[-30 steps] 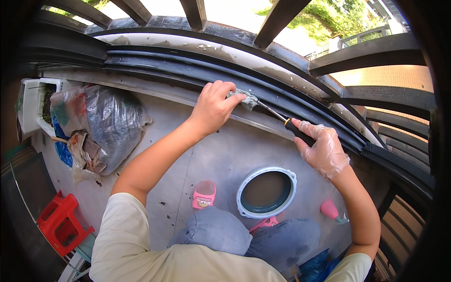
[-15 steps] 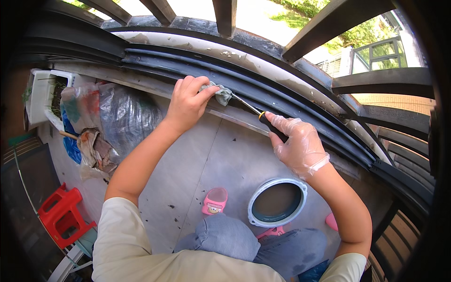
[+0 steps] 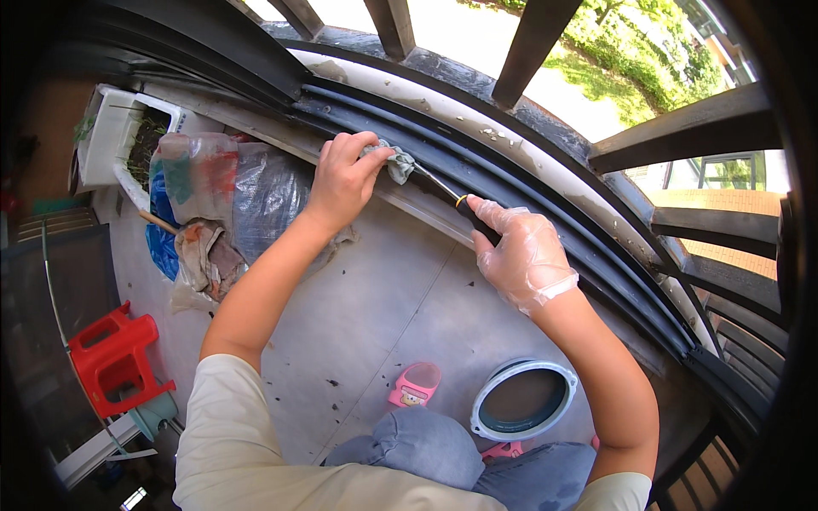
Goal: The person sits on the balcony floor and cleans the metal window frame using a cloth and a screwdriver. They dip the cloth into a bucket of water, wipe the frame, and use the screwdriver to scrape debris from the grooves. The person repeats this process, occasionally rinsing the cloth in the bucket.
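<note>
My left hand (image 3: 348,175), bare, pinches a crumpled grey-green cloth (image 3: 400,165) over the dark window track (image 3: 477,153). In a clear plastic glove, my right hand (image 3: 526,254) is closed round the black handle of a screwdriver (image 3: 442,186) with a yellow ring. Its metal shaft points up and left, and the tip is hidden in the cloth. Both hands are at the inner edge of the sill, with the cloth between them.
Dark railing bars (image 3: 537,51) stand beyond the track. A blue basin (image 3: 521,399) of murky water and a pink slipper (image 3: 416,385) are on the floor. At left lie plastic sheeting (image 3: 273,192), a white planter (image 3: 111,128) and a red stool (image 3: 119,358).
The view has turned, so the sill, basin and floor things sit differently in the picture. Both hands keep hold of the cloth and screwdriver, at nearly the same spacing.
</note>
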### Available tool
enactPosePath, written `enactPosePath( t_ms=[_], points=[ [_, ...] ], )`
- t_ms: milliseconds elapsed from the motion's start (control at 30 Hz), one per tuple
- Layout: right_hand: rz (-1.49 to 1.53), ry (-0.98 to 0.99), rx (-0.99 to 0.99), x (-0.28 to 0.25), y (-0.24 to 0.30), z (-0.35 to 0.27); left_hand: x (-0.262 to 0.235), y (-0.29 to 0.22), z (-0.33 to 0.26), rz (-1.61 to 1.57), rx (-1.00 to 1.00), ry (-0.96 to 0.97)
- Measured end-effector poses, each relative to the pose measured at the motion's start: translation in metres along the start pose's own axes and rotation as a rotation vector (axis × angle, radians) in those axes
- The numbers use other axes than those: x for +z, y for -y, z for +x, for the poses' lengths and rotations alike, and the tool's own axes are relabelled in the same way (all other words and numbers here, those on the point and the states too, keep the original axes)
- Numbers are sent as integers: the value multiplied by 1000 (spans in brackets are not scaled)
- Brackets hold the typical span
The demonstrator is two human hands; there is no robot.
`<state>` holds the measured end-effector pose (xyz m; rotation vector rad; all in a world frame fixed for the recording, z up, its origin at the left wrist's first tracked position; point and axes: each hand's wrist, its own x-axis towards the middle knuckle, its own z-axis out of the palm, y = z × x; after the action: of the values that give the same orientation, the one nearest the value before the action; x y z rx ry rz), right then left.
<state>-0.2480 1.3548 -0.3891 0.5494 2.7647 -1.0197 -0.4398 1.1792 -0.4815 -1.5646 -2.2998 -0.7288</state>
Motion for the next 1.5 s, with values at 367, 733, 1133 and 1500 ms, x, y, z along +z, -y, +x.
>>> enactPosePath(
  t_ms=[367,733,1133,1500],
  points=[
    [49,-63,-91,33,26,45,-15,42,-5,41,-108,-48],
    [263,-154,-64,48,18,23,-20,45,8,61,-274,-20],
    [110,-50,-62,31,32,52,-40,68,-2,-28,-268,-83],
    [86,-34,-39,21,35,52,-39,55,7,469,-89,-84]
  ],
)
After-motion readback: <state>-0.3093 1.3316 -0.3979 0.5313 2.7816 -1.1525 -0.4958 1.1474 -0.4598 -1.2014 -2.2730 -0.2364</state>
